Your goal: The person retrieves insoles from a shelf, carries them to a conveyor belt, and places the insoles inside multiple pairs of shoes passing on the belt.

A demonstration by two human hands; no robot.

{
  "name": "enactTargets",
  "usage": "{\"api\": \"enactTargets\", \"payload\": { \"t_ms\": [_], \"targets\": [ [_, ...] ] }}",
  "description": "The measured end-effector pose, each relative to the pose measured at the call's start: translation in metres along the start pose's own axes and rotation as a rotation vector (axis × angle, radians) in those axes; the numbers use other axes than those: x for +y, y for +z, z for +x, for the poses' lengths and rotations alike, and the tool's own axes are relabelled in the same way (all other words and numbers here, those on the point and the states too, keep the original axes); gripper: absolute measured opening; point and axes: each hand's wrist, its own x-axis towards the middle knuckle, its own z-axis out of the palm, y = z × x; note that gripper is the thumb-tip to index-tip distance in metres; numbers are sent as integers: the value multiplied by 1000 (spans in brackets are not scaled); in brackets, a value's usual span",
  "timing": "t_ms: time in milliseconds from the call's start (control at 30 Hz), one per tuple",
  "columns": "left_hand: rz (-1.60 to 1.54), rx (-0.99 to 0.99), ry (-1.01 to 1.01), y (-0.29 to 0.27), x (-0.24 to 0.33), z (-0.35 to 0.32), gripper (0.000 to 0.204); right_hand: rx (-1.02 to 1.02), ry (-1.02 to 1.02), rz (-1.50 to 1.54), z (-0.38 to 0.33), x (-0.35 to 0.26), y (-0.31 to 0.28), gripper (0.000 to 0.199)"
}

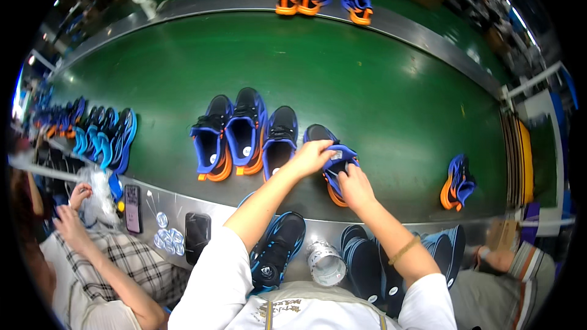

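Head fisheye looks down, forward, close over green table [391, 67]; rim seems blurred.

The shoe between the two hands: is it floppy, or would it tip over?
That shoe probably bends at the top: its blue collar looks like padded cloth. The orange sole looks thick, so the bottom is likely stiffer. It stands upright, so probably won't tip easily.
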Motion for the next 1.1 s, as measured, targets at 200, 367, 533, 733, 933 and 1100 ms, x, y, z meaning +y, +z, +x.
{"api": "enactTargets", "payload": {
  "t_ms": [200, 367, 533, 733, 933, 1100],
  "targets": [
    [98, 170, -46, 19, 15, -16, 38, -166, 47, 21, -4, -19, -41, 36],
    [-9, 178, -71, 15, 0, -17, 32, -221, -93, 131, 10, 3, -31, 12],
    [84, 138, 31, 11, -7, -19, 28, -72, -201, -127, 12, 10, 24, 11],
    [92, 159, 47, 10, -5, -22, 30, -89, -124, 4, 33, 8, 43, 22],
    [32, 78, 14, -2, -7, -21, 28, -455, -320, -432, 38, 33, 52, 26],
    [14, 61, 49, -4, -5, -19, 29, -586, -330, -435, 48, 44, 72, 33]
  ]
}}
